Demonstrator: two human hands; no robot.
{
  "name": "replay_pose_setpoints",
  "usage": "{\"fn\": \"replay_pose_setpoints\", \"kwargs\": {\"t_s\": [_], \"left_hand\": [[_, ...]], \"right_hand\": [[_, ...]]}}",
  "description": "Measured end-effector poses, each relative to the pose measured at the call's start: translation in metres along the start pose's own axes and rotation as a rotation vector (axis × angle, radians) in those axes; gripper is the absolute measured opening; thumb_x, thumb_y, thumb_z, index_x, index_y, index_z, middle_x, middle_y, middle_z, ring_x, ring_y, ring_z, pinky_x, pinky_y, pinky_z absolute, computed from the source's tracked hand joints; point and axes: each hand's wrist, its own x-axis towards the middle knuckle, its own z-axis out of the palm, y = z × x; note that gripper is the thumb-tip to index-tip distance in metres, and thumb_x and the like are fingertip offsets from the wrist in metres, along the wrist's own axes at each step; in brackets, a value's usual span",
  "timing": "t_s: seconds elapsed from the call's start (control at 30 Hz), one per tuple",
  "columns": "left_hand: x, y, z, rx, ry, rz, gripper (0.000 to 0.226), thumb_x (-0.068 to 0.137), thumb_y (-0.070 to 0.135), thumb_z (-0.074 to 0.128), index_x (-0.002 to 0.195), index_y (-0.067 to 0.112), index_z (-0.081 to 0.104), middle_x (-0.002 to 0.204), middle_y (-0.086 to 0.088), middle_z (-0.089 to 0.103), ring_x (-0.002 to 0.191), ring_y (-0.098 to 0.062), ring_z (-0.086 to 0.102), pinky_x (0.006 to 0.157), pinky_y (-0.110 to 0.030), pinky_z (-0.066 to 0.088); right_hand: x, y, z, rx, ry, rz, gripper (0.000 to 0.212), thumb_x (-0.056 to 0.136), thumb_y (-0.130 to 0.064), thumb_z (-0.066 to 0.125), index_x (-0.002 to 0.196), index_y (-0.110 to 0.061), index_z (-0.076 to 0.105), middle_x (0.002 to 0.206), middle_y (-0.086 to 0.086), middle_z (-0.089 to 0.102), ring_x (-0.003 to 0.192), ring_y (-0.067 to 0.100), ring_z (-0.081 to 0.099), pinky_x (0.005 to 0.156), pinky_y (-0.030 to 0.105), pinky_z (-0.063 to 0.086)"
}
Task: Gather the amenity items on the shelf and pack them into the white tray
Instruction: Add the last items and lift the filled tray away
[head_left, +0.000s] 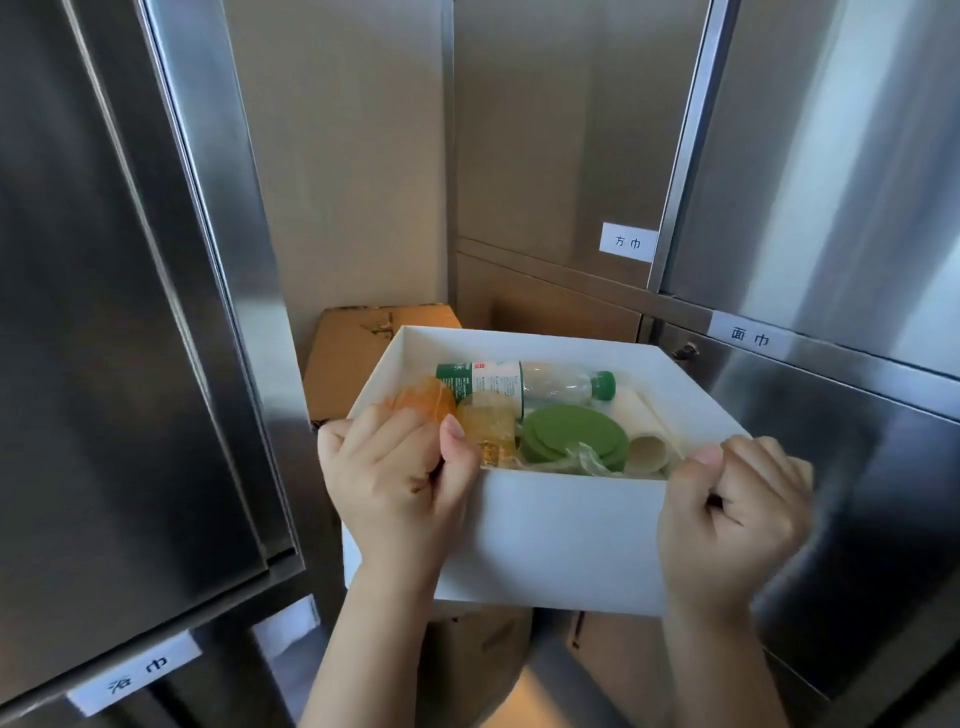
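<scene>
White tray (566, 535): held up in front of the person by its two near corners.
Left hand (395, 467): fingers curled round the tray's near left corner, thumb over the rim.
Right hand (737, 499): gripping the tray's near right corner, thumb on the rim.
Inside the tray: bottle (524, 383) lying along the far wall; orange bundle (421, 402) at left; yellow packet (485, 421) beside it; green lid (569, 434) mid-tray; cream tube (649, 441) at right.
Behind the tray: cardboard box (353, 358).
Either side of the tray: steel cabinet doors (130, 312).
</scene>
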Motion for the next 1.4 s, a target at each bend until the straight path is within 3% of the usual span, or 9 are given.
{"fn": "replay_pose_setpoints", "kwargs": {"t_s": [0.37,0.57,0.7,0.93,1.07,1.27,1.4], "left_hand": [[-0.006,0.016,0.071,0.332,0.121,-0.04,0.052,0.09,0.016,0.042,0.039,0.01,0.031,0.041,-0.002,0.038,0.052,-0.017,0.029,0.058,-0.031,0.02],[-0.012,0.012,0.087,0.449,0.112,-0.061,0.049,0.087,0.013,0.044,0.041,0.013,0.029,0.042,-0.001,0.034,0.051,-0.016,0.029,0.056,-0.033,0.023],[-0.008,-0.005,0.1,0.51,0.119,-0.054,0.052,0.09,0.016,0.043,0.04,0.012,0.03,0.041,0.0,0.035,0.049,-0.018,0.032,0.057,-0.032,0.023],[-0.005,-0.057,0.129,0.555,0.126,-0.046,0.051,0.089,0.016,0.043,0.039,0.009,0.034,0.041,-0.002,0.041,0.045,-0.022,0.037,0.056,-0.034,0.023],[-0.016,-0.085,0.144,0.571,0.153,-0.072,0.051,0.09,0.017,0.041,0.04,0.012,0.03,0.042,0.0,0.034,0.048,-0.019,0.033,0.059,-0.03,0.02],[-0.024,-0.121,0.17,0.611,0.137,-0.09,0.053,0.093,0.022,0.04,0.041,0.012,0.037,0.045,0.0,0.046,0.048,-0.021,0.042,0.066,-0.027,0.021],[-0.02,-0.141,0.187,0.636,0.121,-0.105,0.054,0.098,0.029,0.036,0.047,0.012,0.045,0.053,0.0,0.054,0.062,-0.018,0.047,0.071,-0.028,0.024]], "right_hand": [[0.017,0.087,0.088,0.321,-0.081,-0.002,0.046,0.088,-0.004,0.04,0.044,-0.009,0.027,0.042,0.01,0.027,0.052,0.022,0.022,0.056,0.033,0.018],[0.006,0.103,0.121,0.436,-0.157,0.018,0.047,0.089,-0.003,0.04,0.043,-0.007,0.031,0.042,0.01,0.032,0.043,0.025,0.03,0.052,0.035,0.022],[0.005,0.102,0.151,0.499,-0.161,0.029,0.046,0.09,-0.004,0.04,0.044,-0.01,0.034,0.044,0.008,0.035,0.05,0.022,0.029,0.057,0.03,0.02],[-0.012,0.102,0.212,0.494,-0.179,0.041,0.049,0.092,-0.007,0.039,0.043,-0.007,0.037,0.043,0.009,0.039,0.044,0.024,0.033,0.055,0.033,0.022],[-0.028,0.107,0.241,0.474,-0.175,0.021,0.052,0.094,-0.012,0.038,0.043,-0.008,0.034,0.042,0.008,0.039,0.043,0.025,0.034,0.056,0.032,0.02],[-0.042,0.114,0.281,0.422,-0.165,0.023,0.052,0.095,-0.015,0.038,0.043,-0.007,0.038,0.044,0.008,0.043,0.049,0.021,0.036,0.062,0.029,0.02],[-0.045,0.117,0.307,0.409,-0.165,0.034,0.051,0.096,-0.017,0.038,0.047,-0.005,0.047,0.051,0.011,0.05,0.059,0.021,0.039,0.067,0.028,0.023]]}}
